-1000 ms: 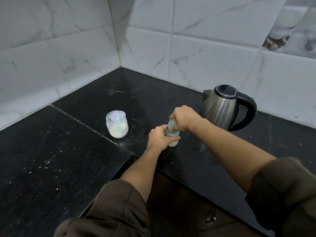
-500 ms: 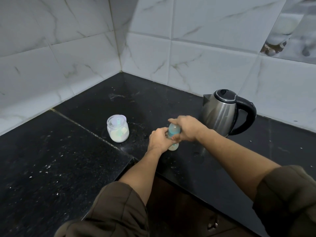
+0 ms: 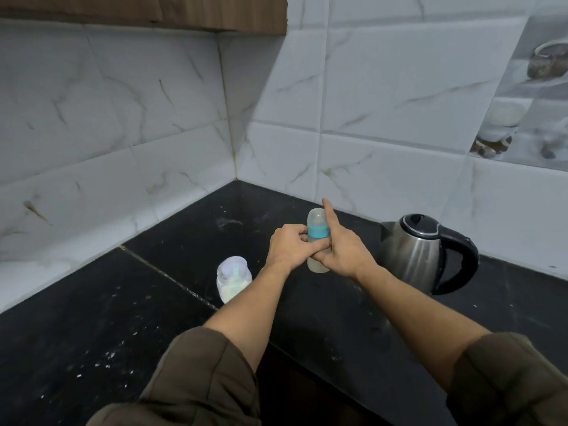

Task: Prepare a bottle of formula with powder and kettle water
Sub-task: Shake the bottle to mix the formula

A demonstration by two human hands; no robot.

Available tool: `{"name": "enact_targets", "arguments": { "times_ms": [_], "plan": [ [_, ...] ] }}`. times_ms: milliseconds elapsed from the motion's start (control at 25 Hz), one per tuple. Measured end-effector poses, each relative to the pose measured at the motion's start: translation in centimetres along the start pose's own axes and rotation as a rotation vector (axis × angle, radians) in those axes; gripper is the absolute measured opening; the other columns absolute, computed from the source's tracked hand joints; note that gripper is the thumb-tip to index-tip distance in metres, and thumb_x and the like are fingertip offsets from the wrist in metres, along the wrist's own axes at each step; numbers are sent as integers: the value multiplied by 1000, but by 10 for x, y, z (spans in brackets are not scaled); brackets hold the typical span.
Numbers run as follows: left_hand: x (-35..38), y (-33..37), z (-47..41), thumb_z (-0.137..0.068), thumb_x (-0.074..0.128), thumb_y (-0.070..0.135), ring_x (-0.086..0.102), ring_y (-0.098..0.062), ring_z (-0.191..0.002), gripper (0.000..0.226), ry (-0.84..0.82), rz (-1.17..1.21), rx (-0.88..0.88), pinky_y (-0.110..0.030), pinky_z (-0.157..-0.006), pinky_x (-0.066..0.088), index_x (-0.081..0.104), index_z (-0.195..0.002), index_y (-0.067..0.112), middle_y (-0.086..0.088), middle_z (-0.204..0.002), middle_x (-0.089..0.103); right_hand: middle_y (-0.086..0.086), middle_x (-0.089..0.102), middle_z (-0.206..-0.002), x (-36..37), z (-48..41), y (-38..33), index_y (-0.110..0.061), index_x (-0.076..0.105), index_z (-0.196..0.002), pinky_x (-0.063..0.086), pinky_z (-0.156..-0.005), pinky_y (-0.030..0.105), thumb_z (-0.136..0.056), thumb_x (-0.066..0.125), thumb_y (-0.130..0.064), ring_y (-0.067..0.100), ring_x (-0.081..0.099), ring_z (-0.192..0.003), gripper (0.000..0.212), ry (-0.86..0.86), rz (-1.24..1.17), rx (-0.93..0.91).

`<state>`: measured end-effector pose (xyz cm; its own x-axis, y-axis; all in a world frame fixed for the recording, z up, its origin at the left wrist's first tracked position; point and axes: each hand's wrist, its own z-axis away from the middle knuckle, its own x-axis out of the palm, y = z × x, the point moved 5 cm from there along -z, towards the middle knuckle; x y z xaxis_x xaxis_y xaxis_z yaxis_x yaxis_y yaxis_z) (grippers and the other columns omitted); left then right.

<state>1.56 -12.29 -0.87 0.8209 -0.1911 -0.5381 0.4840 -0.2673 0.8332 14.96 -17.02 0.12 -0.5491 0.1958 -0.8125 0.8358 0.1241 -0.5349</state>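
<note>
A small baby bottle [image 3: 318, 232] with a teal collar and a clear cap is held upright above the black counter, milky liquid in its lower part. My left hand [image 3: 287, 249] grips its middle from the left. My right hand [image 3: 341, 252] clasps it from the right, index finger stretched up beside the cap. To the lower left a clear jar of pale powder [image 3: 233, 279] stands on the counter with a scoop inside it. At the right is a steel kettle [image 3: 415, 253] with a black lid and handle.
The black stone counter [image 3: 92, 318] forms an L in a corner of white marble tiles. Its inner edge [image 3: 276, 345] runs diagonally, with dark cabinet fronts below. A wooden wall cabinet [image 3: 153, 10] hangs at the top left. White specks dot the counter.
Both hands have lifted the bottle off the counter and upright. My right hand has slid from the cap down to the body. The camera has tilted up.
</note>
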Motion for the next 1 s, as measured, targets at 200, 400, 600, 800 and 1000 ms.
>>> {"name": "enact_targets", "arguments": {
  "times_ms": [200,400,600,800,1000],
  "plan": [
    [-48,13,-28,-77,80,60,69,2,-67,37,30,15,94,-27,-69,55,77,-84,23,13,-68,74,-1,65,-102,-17,-37,-38,-40,4,-165,53,-84,34,-88,76,-29,24,68,-89,106,73,-12,-131],
    [-84,21,-59,-95,39,74,74,-9,-82,54,174,138,92,-37,-92,56,72,-83,33,10,-82,78,-5,66,-114,-75,-66,-62,-42,24,-157,57,-89,37,-86,82,-39,21,70,-97,92,449,-288,-104],
    [-94,23,-77,-108,33,52,68,-18,-97,54,239,53,40,-36,-97,49,75,-101,19,3,-100,78,5,59,-132,-143,-86,-65,-43,23,-155,66,-76,48,-83,83,-28,28,70,-115,95,995,-1363,66],
    [-95,26,-100,-98,34,45,68,-25,-92,43,269,-42,-15,-41,-89,55,71,-93,24,1,-96,75,7,66,-120,-144,-102,-110,-41,29,-155,63,-68,41,-93,78,-19,34,74,-104,82,421,-1181,-28],
    [-101,34,-108,-100,39,36,68,-21,-88,34,297,-112,-6,-39,-83,56,69,-89,26,5,-94,74,10,64,-128,-158,-111,-91,-39,27,-157,64,-71,43,-91,80,-23,34,75,-104,86,497,-1255,-20]
  ]
}}
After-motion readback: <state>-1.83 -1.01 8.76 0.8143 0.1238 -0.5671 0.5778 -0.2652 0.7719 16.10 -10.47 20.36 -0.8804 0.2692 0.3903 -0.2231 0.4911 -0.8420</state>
